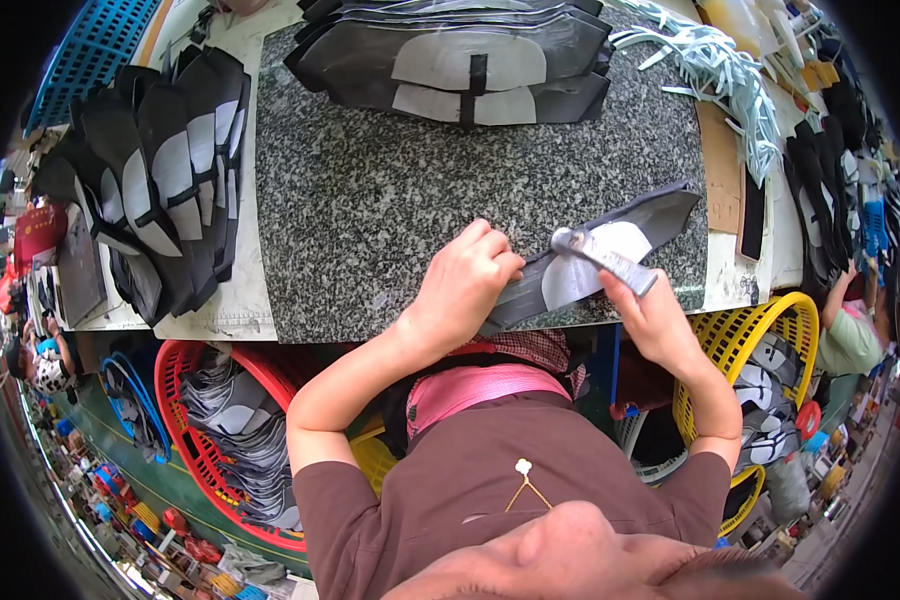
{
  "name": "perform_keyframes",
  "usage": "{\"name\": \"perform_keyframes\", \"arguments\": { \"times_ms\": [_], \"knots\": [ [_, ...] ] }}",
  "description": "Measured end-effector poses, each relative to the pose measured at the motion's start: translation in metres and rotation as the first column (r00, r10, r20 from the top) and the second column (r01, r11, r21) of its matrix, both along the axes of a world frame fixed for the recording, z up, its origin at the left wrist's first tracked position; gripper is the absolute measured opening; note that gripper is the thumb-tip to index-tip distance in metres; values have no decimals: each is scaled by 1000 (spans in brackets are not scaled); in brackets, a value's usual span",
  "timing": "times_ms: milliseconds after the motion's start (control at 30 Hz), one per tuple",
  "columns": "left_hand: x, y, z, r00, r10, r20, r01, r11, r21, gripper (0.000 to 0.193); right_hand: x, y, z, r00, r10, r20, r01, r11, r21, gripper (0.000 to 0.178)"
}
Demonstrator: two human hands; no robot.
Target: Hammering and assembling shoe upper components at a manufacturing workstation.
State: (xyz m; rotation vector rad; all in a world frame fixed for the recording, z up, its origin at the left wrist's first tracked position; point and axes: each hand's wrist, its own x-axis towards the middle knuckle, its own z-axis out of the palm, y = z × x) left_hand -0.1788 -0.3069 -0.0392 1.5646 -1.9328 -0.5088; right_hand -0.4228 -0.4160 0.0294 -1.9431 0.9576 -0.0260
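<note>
your left hand (468, 275) pinches the black-and-grey panel (625, 236) at one end, seemingly to steady it on the speckled slab (390, 200), while your right hand (658, 318) grips the hammer (618, 264).

Stack (470, 60) on slab (370, 200); baskets (172, 415) apparently below

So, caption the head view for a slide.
Left hand at grey piece, right hand holding hammer-like tool, speckled slab beneath.

A blue plastic crate (88, 62) is at the upper left. Pale blue strips (760, 112) lie heaped at upper right, near brown cardboard (719, 148). A red basket (173, 395) is lower left, a yellow basket (712, 335) lower right, near a co-worker (854, 343).
</note>
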Motion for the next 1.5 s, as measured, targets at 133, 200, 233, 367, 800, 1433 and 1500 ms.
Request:
{"name": "perform_keyframes", "arguments": {
  "times_ms": [133,200,233,367,800,1433,1500],
  "knots": [
    [-7,10,0,988,6,155,16,990,-138,25,-1,5,-2,988,-6,155,22,994,-103,9],
    [-8,12,-3,979,0,203,32,988,-151,26,-3,11,-8,980,104,171,-92,993,-77,20],
    [-7,13,-3,968,3,250,42,984,-175,26,-2,11,-17,980,194,38,-190,978,-87,23],
    [-6,17,-4,933,36,359,49,973,-225,26,5,4,-6,993,35,113,-38,999,30,16],
    [10,28,-3,930,96,354,-6,969,-247,21,19,13,-4,973,60,223,-74,996,52,19],
    [14,47,-5,945,326,-37,-327,945,-23,19,31,25,-22,981,164,104,-173,982,81,13],
    [9,50,-9,918,381,-107,-381,924,26,15,30,18,-23,979,184,91,-189,980,54,16]
  ]
}}
